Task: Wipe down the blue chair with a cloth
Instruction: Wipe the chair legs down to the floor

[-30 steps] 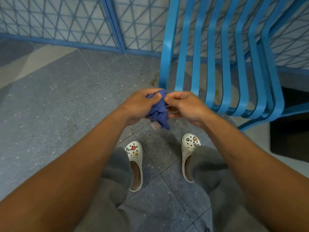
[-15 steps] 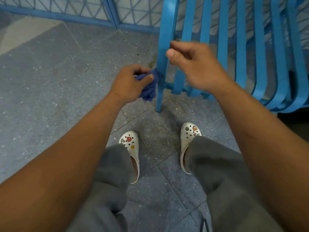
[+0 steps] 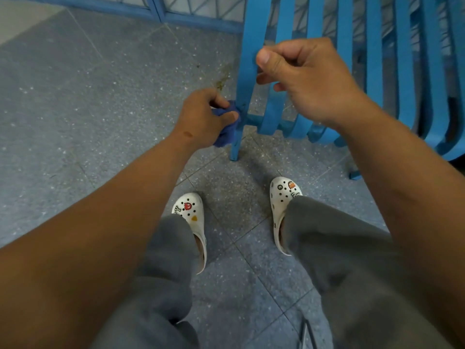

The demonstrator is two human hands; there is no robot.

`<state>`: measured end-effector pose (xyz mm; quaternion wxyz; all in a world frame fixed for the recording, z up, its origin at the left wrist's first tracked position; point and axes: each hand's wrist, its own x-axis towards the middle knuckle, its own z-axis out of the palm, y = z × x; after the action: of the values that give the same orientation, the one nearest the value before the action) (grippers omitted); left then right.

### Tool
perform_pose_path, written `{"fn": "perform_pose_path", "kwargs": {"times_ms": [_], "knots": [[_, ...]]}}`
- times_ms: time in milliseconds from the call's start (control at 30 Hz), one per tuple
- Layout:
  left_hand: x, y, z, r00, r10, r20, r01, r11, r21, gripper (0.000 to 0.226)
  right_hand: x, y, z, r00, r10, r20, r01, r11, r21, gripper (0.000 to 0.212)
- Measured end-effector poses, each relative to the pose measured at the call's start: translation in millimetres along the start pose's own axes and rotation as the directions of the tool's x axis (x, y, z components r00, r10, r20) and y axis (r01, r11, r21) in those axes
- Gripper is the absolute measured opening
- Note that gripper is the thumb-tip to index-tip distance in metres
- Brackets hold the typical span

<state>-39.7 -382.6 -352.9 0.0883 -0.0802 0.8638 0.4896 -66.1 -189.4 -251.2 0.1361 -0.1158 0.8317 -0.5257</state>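
A crumpled dark blue cloth (image 3: pixel 227 125) is gripped in the left hand (image 3: pixel 203 118), with the fingers and thumb curled round it. The cloth bulges out past the fingertips on the right of that hand and is pressed against the outermost slat of the blue slatted metal chair (image 3: pixel 372 71), low down, just above the foot of its leg. Higher on the same slat, the right hand (image 3: pixel 307 79) is held with its fingers curled and the thumb set against the slat's front face; a full grip round the slat cannot be confirmed. White perforated clogs (image 3: pixel 192 222) are seen on the grey speckled tiled floor (image 3: pixel 75 109) below.
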Motion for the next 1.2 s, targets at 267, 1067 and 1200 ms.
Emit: {"fn": "perform_pose_path", "kwargs": {"times_ms": [267,1067,1200], "knots": [[-20,47,-23,0.995,0.012,0.099,-0.021,0.996,0.083,0.020,-1,0,1,1.000,0.012,-0.010,-0.012,1.000,0.008,0.014],[15,-19,18,0.999,-0.040,0.003,0.040,0.999,-0.017,0.033,1,29,9,0.999,-0.048,0.006,0.049,0.983,-0.175,0.034],[18,-27,23,0.996,-0.086,0.006,0.086,0.995,0.054,0.022,3,45,17,0.993,-0.118,0.012,0.116,0.940,-0.321,0.042]]}}
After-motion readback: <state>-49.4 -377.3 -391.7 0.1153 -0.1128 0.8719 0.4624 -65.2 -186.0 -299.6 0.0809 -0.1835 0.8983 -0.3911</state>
